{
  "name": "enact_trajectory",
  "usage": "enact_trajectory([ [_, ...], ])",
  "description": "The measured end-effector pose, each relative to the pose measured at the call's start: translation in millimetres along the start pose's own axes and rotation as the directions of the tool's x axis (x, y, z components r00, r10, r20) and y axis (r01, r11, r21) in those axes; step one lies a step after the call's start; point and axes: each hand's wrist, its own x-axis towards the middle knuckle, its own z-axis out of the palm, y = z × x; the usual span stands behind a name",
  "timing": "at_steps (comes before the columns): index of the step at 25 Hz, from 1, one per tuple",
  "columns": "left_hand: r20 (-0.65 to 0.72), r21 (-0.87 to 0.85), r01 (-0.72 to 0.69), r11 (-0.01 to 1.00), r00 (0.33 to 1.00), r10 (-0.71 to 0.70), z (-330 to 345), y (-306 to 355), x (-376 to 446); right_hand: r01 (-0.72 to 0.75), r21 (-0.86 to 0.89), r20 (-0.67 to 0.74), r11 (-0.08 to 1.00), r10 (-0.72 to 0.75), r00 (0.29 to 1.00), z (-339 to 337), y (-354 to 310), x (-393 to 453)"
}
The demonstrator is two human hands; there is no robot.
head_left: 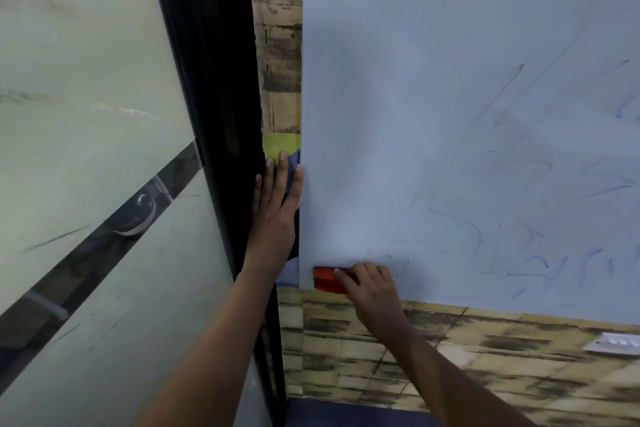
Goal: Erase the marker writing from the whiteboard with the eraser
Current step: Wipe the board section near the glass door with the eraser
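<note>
Right hand (369, 284) grips the eraser (327, 279) at the whiteboard's (415, 80) near left corner; left hand (277, 198) lies flat on its left edge. We judge wiping under way; next, faint writing (519, 236) rightward.

The whiteboard (450, 80) is showing a smooth, matt pale surface smeared with faint marker residue. The eraser (327, 279) is presenting a glossy red plastic body. The wall (450, 357) is displaying rough, worn wood-pattern covering. The glass panel (86, 97) is looking frosted and smooth.
</note>
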Motion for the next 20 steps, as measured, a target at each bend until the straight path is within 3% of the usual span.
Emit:
enact_trajectory([
  [2, -0.005, 0.001, 0.014, 1.000, 1.000, -0.014, -1, 1, 0, -0.175, 0.075, -0.129, 0.982, 0.183, 0.975, -26, 9, 9],
  [4, 0.000, 0.001, 0.043, 0.999, 0.999, -0.043, -1, 5, -1, -0.305, 0.126, -0.291, 0.944, 0.329, 0.898, -52, 20, 22],
  [6, 0.006, -0.005, 0.071, 0.997, 0.997, -0.071, 1, 10, -4, -0.356, 0.170, -0.399, 0.919, 0.394, 0.828, -61, 23, 30],
  [8, 0.009, -0.011, 0.089, 0.996, 0.996, -0.089, 3, 12, -7, -0.334, 0.201, -0.406, 0.921, 0.389, 0.827, -56, 16, 34],
  [13, 0.007, -0.017, 0.113, 0.993, 0.994, -0.113, 3, 14, -8, -0.068, 0.057, -0.235, 0.996, 0.079, 0.969, -6, -6, 20],
  [17, 0.042, -0.026, 0.099, 0.995, 0.994, -0.098, 1, 11, -8, 0.159, -0.042, -0.075, 0.986, -0.162, 0.984, 26, -7, -1],
  [20, 0.078, -0.029, 0.097, 0.995, 0.992, -0.094, 0, 7, -7, 0.254, -0.079, 0.036, 0.964, -0.252, 0.967, 33, -2, -11],
])
